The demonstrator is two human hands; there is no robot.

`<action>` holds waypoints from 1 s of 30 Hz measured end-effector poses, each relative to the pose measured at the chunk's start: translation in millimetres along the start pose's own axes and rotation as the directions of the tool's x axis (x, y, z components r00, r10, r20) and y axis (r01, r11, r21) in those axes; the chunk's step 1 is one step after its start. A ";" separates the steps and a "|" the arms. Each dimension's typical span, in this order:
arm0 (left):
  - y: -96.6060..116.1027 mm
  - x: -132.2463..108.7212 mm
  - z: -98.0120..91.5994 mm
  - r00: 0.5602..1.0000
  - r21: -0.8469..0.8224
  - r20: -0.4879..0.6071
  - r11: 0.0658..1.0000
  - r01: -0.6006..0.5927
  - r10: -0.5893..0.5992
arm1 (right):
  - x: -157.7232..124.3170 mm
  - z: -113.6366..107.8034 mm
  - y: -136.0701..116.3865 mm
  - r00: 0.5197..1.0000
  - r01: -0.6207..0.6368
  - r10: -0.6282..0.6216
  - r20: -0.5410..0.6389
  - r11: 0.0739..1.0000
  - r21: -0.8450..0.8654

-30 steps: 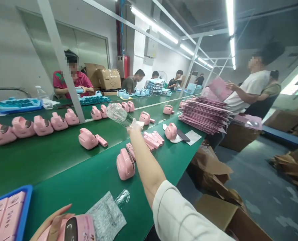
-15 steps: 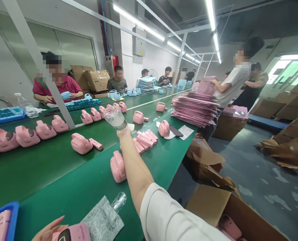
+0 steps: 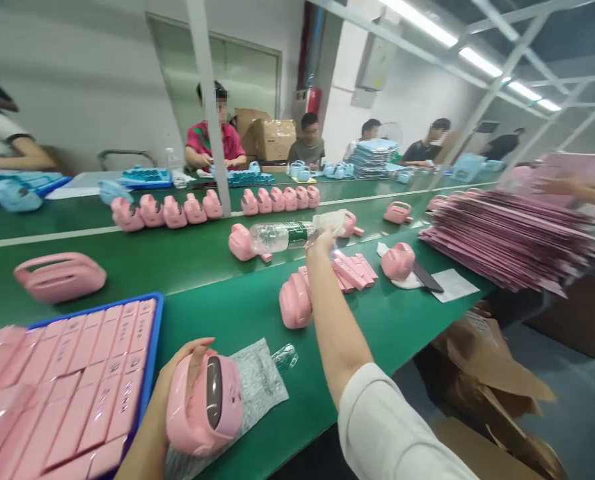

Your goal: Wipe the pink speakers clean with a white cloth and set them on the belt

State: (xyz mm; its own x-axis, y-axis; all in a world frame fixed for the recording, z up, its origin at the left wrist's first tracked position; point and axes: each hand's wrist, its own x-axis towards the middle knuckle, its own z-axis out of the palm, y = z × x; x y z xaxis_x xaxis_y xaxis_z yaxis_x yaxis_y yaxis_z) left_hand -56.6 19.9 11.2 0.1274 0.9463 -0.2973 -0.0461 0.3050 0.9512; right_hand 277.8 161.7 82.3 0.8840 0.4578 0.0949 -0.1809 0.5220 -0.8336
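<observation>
My left hand (image 3: 160, 400), fingers curled at its handle, holds a pink plastic device with a handle (image 3: 202, 403) and a dark oval window. Under it on the green table lies a grey bubble-wrap pouch (image 3: 262, 377). My right hand (image 3: 321, 241) stretches over the table, closed round the neck end of a clear plastic bottle (image 3: 277, 237) with a green label. The bottle lies sideways in the air, its base to the left. A whitish cloth or tissue (image 3: 330, 220) shows at that hand. Below my right wrist stands another pink device (image 3: 296, 300), beside several slim pink boxes (image 3: 352, 270).
A blue tray (image 3: 160, 320) of slim pink boxes sits at left. Pink devices stand in a row (image 3: 175, 212) and along the belt (image 3: 60, 277). Pink sheets (image 3: 512, 233) are stacked at right, past a dark phone-like slab (image 3: 427, 277). Co-workers sit across; cartons (image 3: 492, 387) lie below the edge.
My view has swung left, bringing in the blue tray. The bottle has tipped from upright to sideways. More of my left hand and its pink device shows.
</observation>
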 end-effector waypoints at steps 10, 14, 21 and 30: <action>-13.2 2.7 -3.2 0.999 -0.020 0.011 0.999 -0.037 0.037 | -55.2 10.5 18.4 0.677 0.600 -0.319 0.663 0.761 -0.246; -11.5 -1.0 -1.5 0.997 -0.016 0.049 0.998 -0.059 0.059 | -66.1 -7.8 11.5 0.518 0.781 -0.350 0.780 0.566 -0.265; -0.6 -10.1 -2.4 0.996 -0.024 0.039 0.996 -0.081 0.082 | -78.3 0.1 -62.3 0.326 0.944 -0.425 0.844 0.202 -0.262; 1.2 -5.7 -6.0 0.999 -0.017 0.010 0.999 -0.049 0.049 | -113.4 12.8 -65.4 0.068 0.425 0.693 0.718 0.631 -0.649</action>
State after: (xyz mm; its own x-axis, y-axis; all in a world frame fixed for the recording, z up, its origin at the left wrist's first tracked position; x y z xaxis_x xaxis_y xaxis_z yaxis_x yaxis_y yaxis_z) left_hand -63.4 15.5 13.6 0.1345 0.9589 -0.2497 -0.0690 0.2604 0.9630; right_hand 183.9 84.8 133.0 -0.3746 0.9095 -0.1804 0.5413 0.0566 -0.8389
